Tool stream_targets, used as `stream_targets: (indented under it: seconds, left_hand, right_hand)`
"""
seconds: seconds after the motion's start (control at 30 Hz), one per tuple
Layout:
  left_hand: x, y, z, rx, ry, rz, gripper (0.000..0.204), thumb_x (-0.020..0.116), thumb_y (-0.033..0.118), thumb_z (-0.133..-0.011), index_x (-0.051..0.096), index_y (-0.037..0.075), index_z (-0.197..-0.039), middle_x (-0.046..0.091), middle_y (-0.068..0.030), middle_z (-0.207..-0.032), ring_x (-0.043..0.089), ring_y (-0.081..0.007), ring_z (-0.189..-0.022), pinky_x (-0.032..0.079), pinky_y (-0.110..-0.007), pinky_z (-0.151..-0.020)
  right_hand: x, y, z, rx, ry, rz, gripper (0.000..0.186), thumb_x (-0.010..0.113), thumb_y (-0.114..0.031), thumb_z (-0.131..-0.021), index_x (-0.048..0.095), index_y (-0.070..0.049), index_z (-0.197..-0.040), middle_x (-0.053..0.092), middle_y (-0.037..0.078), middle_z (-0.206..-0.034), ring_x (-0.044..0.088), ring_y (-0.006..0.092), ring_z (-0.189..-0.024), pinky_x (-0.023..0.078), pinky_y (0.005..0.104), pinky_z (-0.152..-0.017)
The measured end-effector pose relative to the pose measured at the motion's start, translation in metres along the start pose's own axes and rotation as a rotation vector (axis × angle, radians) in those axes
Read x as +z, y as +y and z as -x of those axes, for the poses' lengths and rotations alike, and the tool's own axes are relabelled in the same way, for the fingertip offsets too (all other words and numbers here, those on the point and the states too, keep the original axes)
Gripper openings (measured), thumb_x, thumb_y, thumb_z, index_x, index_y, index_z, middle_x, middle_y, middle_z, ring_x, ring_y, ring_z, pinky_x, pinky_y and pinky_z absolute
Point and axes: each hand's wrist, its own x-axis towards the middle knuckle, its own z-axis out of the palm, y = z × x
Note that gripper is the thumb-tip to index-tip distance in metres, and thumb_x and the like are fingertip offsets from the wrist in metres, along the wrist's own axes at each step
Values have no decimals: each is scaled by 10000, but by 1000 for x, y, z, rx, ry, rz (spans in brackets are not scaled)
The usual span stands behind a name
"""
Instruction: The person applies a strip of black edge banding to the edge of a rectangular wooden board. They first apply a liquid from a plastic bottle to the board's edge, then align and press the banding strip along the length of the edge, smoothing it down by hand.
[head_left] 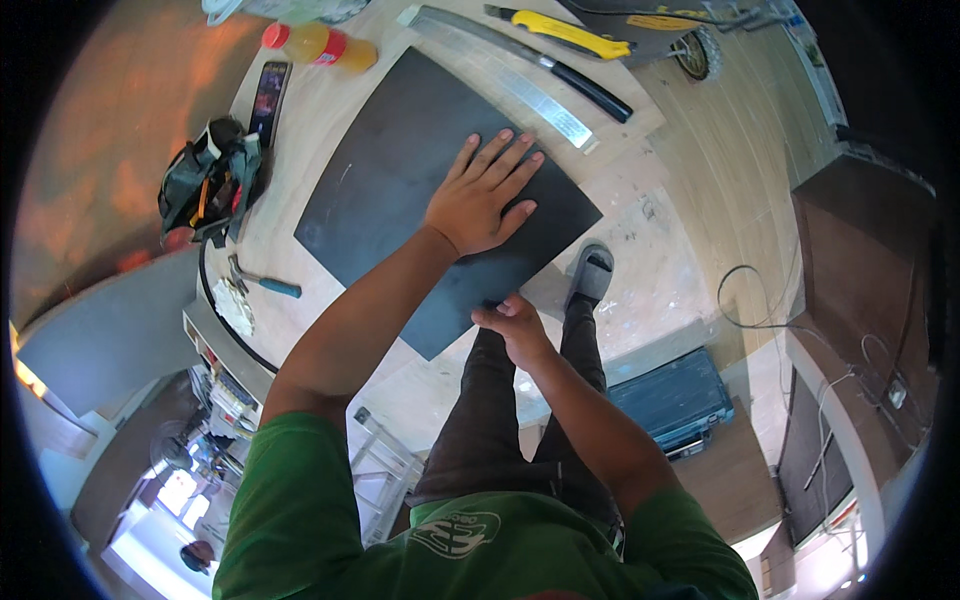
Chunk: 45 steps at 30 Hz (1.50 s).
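Head camera: left one of a side-by-side fisheye pair, worn on the person's head.
Green shirt: nearest to the lens, spanning the lower edge; view passes over it.
Dark panel: seen from above, lens facing steeply down.
Left hand and right hand: farther off than the shirt, close to mid-frame.
Sandal: more distant than the hands.
Brown wooden unit: toward right rim, edges bowed by the wide lens.

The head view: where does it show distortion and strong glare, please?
Head view, distortion: edges of the dark panel bend, and the picture's rim falls to black; head view, glare: the metal strip shines, and the white patch at lower left is overexposed.
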Motion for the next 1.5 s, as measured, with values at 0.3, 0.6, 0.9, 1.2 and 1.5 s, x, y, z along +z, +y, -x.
stream_targets:
  seconds: [0.3, 0.6, 0.9, 1.2, 1.5]
  left_hand:
    - [10, 15, 45, -292, 118, 112, 614, 547, 418, -989, 421, 149, -1526, 317, -134, -1624, 260, -327, -1512, 146, -554, -1226]
    - [19, 57, 217, -769, -3, 157, 719, 457, 466, -1026, 304, 16, -1564, 238, -211, -1646, 172, -396, -1536, 43, -593, -1214]
    - [23, 76, 282, -979, 40, 240, 777, 532, 469, -997, 283, 5, -1569, 220, -229, -1646, 147, -410, -1539, 28, -601, -1213]
    - [20, 85, 295, -1059, 9, 241, 746, 489, 459, -1016, 276, 13, -1574, 212, -235, -1646, 135, -438, -1533, 56, -621, -1203]
    - [19, 92, 291, -1067, 5, 294, 763, 498, 472, -1011, 273, 9, -1574, 192, -248, -1647, 129, -448, -1531, 66, -621, -1203]
  right_hand:
    - [-73, -106, 45, -407, 587, 963, 406, 644, -47, -927, 584, -44, -1329, 592, 97, -1270, 566, 218, -1122, 471, 351, -989]
    - [-13, -175, -8, -479, 220, 2208, 721, 528, -413, -1015, 248, -84, -1592, 225, 153, -1662, 128, 494, -1514, 157, 697, -1154]
    - [-3, -175, -55, -702, 112, 2210, 754, 569, -400, -1001, 260, -25, -1578, 278, 210, -1629, 182, 467, -1509, 122, 602, -1208]
    - [21, -171, -68, -627, 194, 2250, 726, 578, -389, -1010, 305, 10, -1552, 249, 246, -1627, 147, 479, -1510, 173, 530, -1224]
    - [19, -171, -69, -661, 167, 2234, 715, 578, -371, -1012, 313, 31, -1541, 253, 261, -1621, 160, 489, -1503, 171, 536, -1222]
